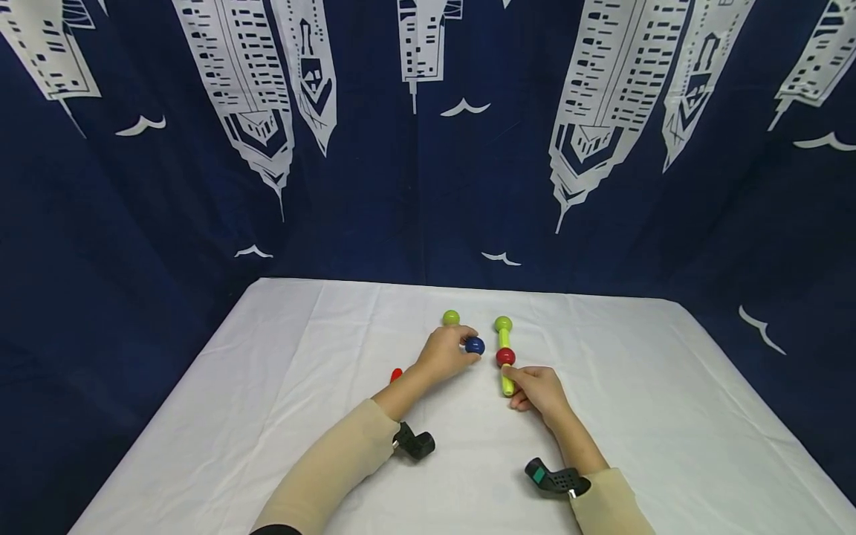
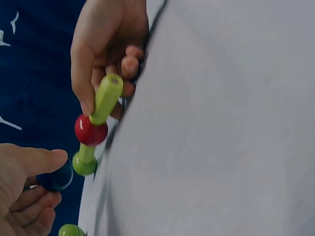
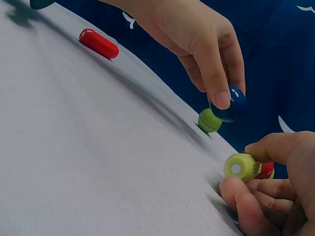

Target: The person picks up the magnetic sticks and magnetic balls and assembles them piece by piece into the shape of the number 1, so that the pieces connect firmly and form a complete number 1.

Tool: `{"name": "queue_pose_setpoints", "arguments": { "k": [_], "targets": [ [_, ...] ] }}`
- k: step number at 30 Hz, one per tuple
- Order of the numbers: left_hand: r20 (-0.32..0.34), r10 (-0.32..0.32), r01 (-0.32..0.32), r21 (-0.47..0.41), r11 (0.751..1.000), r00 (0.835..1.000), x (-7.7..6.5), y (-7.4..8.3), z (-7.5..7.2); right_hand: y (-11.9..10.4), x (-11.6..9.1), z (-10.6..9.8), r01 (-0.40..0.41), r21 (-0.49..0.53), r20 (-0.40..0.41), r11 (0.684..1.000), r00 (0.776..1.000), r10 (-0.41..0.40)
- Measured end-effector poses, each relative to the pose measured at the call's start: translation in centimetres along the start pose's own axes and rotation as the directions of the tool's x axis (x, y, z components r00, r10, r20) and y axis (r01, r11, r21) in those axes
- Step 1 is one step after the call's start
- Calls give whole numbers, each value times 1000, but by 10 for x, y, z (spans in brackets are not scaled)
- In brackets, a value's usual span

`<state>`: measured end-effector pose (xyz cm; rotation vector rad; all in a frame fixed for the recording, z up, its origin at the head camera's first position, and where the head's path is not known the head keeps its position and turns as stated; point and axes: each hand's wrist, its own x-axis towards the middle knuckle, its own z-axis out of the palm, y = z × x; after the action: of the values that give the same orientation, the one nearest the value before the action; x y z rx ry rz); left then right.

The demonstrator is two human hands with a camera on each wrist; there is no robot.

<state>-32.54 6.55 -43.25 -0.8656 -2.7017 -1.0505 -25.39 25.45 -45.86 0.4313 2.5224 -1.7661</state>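
My left hand (image 1: 446, 353) pinches a glossy blue ball (image 1: 475, 345) between thumb and fingers. To its right, my right hand (image 1: 543, 391) holds the near yellow-green rod (image 2: 107, 98) of a joined piece. That rod meets a red ball (image 1: 505, 357), followed by another yellow-green rod (image 1: 504, 339) and a green ball (image 1: 504, 323) at the far end. A round metallic disc shows in the near rod's end face in the right wrist view. The blue ball is apart from the joined piece.
A loose green ball (image 1: 451, 317) lies on the white cloth just beyond my left hand. Partly behind the left forearm is a red rod (image 3: 99, 44). A dark blue curtain (image 1: 417, 223) with white building prints hangs behind the table (image 1: 281, 386).
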Motion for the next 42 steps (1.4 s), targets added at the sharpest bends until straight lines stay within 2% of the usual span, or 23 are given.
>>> {"name": "queue_pose_setpoints", "arguments": {
  "k": [4, 8, 14, 25, 29, 34, 42],
  "targets": [
    [11, -63, 64, -107, 992, 998, -10, 7, 2, 1, 1, -1, 2, -1, -4, 1000, 1000, -2],
    [26, -105, 108, -166, 980, 994, -21, 12, 6, 2, 1, -2, 0, -2, -4, 1000, 1000, 0],
    [47, -112, 119, -210, 970, 993, -37, 15, 12, 3, 0, -1, 4, 11, 2, 1000, 1000, -4],
    [76, -129, 146, -293, 945, 989, -56, 18, 20, 4, 1, 0, 26, 12, 3, 1000, 1000, -26],
    [88, -139, 160, -325, 932, 986, -62, 21, 23, 4, 0, 0, 30, 8, 5, 1000, 1000, -30],
    [112, -174, 204, -382, 901, 978, -66, 25, 27, 3, 0, 0, 29, 2, 3, 1000, 1000, -29],
    [80, -237, 248, -432, 867, 968, -70, 34, 34, 2, -1, 0, 35, 9, 6, 999, 999, -35]
  ]
}}
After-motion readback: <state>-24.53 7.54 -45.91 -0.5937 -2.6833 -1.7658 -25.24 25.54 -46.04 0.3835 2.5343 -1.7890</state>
